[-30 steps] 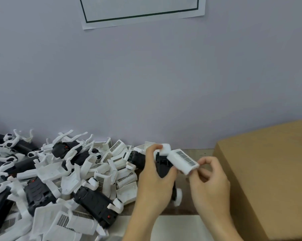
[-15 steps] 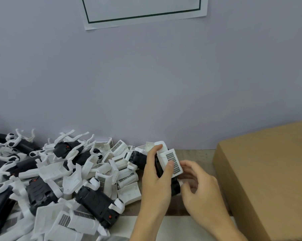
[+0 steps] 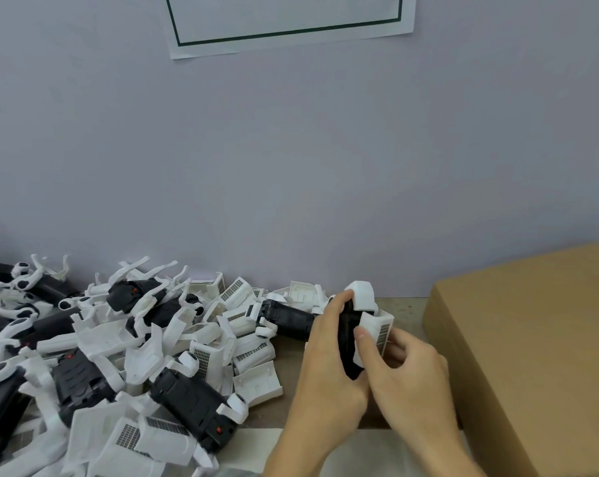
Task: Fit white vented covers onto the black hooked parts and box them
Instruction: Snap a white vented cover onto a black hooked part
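Both hands meet over the bench, just left of the cardboard box (image 3: 532, 339). The left hand (image 3: 329, 366) wraps its curled fingers around a black part (image 3: 347, 339), which stands roughly upright in the grip, its white hooked end (image 3: 361, 296) poking out above the fingertips. Pressed against the right side of that black part sits a white cover (image 3: 377, 330), its grid of fine vent slots facing right. The left thumb lies across the cover's near face, while the right hand (image 3: 411, 373) curls around it from the right and below, fingers bent onto the vented side.

Whether the cover is fully seated I can't tell; the seam is buried under thumbs and knuckles. The lower end of the black part disappears into the left palm. The right fingertips are tucked behind the cover and hard to make out. The box is cut off by the right edge, and I see only plain brown cardboard, no opening.

To the left sprawls a heap of parts (image 3: 119, 356): matte black ribbed bodies, some with small red dots, tangled with glossy white curved hooks and boxy white covers with slotted grilles. The bench (image 3: 291, 346) shows as worn brown wood, and a white sheet with a green border (image 3: 284, 22) hangs on the pale wall (image 3: 291, 166).
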Motion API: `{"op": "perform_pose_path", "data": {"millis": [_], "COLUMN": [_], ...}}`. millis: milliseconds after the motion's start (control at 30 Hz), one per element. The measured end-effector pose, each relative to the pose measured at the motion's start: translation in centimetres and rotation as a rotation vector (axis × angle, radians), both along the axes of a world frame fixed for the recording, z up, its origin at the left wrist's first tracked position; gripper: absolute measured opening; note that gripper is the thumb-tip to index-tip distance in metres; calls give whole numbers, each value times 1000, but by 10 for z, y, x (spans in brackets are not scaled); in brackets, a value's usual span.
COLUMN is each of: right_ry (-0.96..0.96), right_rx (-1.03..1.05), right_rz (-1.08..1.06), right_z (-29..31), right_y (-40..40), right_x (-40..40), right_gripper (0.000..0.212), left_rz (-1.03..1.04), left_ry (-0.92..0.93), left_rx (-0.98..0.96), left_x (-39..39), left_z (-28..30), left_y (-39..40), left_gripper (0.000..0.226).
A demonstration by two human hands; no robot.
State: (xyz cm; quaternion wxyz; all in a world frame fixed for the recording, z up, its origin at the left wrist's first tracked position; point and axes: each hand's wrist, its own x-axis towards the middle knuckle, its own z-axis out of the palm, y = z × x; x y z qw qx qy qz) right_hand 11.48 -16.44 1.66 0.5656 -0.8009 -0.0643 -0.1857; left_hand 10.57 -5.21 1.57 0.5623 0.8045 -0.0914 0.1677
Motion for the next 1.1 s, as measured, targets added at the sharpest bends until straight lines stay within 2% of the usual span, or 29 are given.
{"op": "perform_pose_path", "data": {"millis": [100, 200, 300, 367, 433, 500, 633, 767, 933, 1000, 1100], "right_ry": [64, 127, 111, 99, 87, 73, 124, 214, 287, 297, 292], "right_rx": [-134, -175, -173, -142, -135, -137, 131, 357, 476, 512, 515], "right_rz": [5, -7, -52, -9, 92, 158, 203, 248, 223, 214, 213], "right_z": [1, 0, 1, 1, 2, 3, 4, 4, 3, 1, 0], "right_y": [-1, -2, -2, -4, -5, -5, 0, -2, -3, -2, -1], "right_x": [0, 1, 1, 2, 1, -1, 0, 3, 5, 6, 6], "right_gripper": [32, 41, 41, 37, 31, 38, 37, 39, 41, 42, 42], "left_rz": [-19, -42, -52, -23, 29, 50, -28, -91, -66, -75, -43], "left_ry": [-18, -28, -74, -115, -154, -143, -1, 52, 48, 78, 98], "left_rx": [89, 160, 182, 165, 95, -6, -236, -299, -434, -486, -467], "left_x": [-2, -3, -2, -2, -1, 0, -1, -4, -2, -1, 0], "left_z": [-3, -4, -3, -2, -3, -2, 5, 6, 7, 6, 7], "left_y": [-1, -1, -1, 0, 2, 4, 3, 4, 2, 2, 1], "left_gripper": [94, 100, 92, 85, 73, 59, 58, 65, 43, 46, 53]}}
